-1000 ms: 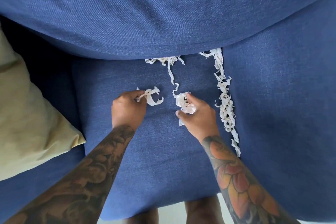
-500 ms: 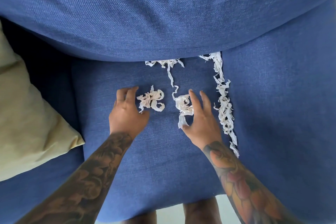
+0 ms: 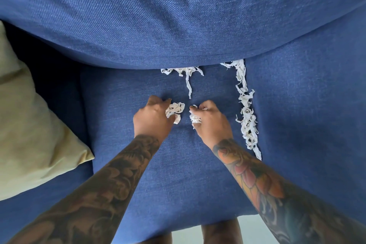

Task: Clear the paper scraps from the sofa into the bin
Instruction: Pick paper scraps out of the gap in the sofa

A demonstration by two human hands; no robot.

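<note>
White shredded paper scraps lie on the blue sofa seat cushion (image 3: 178, 174). My left hand (image 3: 153, 120) is closed around a crumpled clump of scraps (image 3: 175, 110) in the middle of the seat. Beside it, my right hand (image 3: 211, 123) grips a second small wad of scraps (image 3: 195, 118). A thin strip with a tangle (image 3: 188, 77) hangs from under the back cushion just beyond my hands. A long trail of scraps (image 3: 246, 109) runs down the gap at the seat's right edge. No bin is in view.
The big blue back cushion (image 3: 178, 16) overhangs the seat's far side. A pale yellow-green pillow (image 3: 25, 125) lies at the left. Another blue seat cushion (image 3: 313, 125) lies to the right. My legs and a light floor (image 3: 187, 233) show below the sofa's front edge.
Both hands opened flat over the scraps half a second ago; now they have closed on the two clumps and drawn closer together. The right hand's clump has come away from the hanging strip.
</note>
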